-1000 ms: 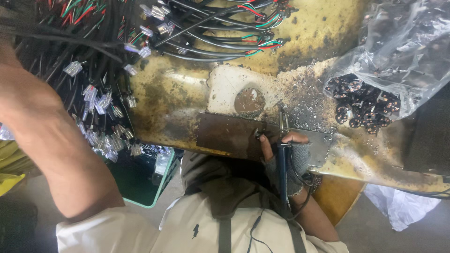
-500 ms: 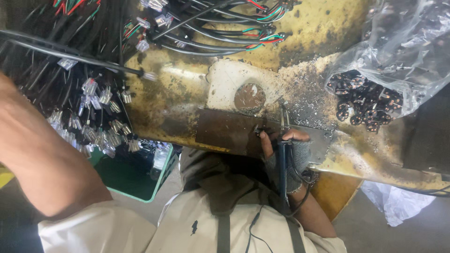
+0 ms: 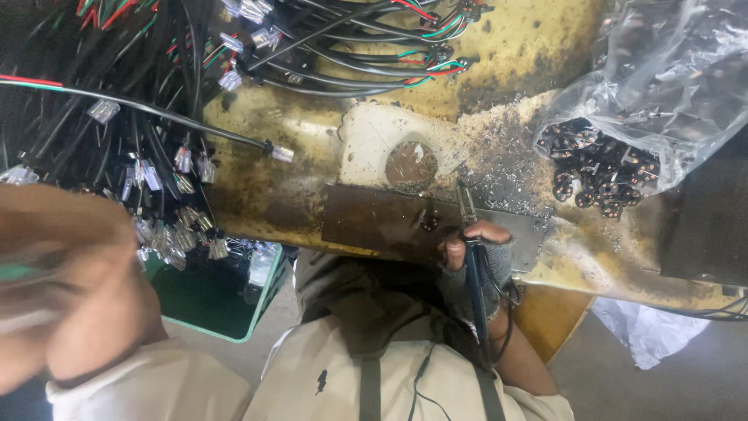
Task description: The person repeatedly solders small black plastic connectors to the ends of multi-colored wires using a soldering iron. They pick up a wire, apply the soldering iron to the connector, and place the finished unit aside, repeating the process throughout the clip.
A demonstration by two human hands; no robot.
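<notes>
Down at the bench edge, the right hand (image 3: 477, 261) wraps its fingers (image 3: 487, 231) tightly around a soldering iron (image 3: 471, 257). Its long axis runs nearly straight away from the person, tip resting on the dark metal plate (image 3: 374, 220). The blurred left hand (image 3: 70, 288) is raised close to the camera; its fingers cannot be made out.

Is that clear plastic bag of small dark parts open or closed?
Open: the clear plastic bag gapes at its lower left, where small dark parts spill toward the stained yellow bench.
</notes>
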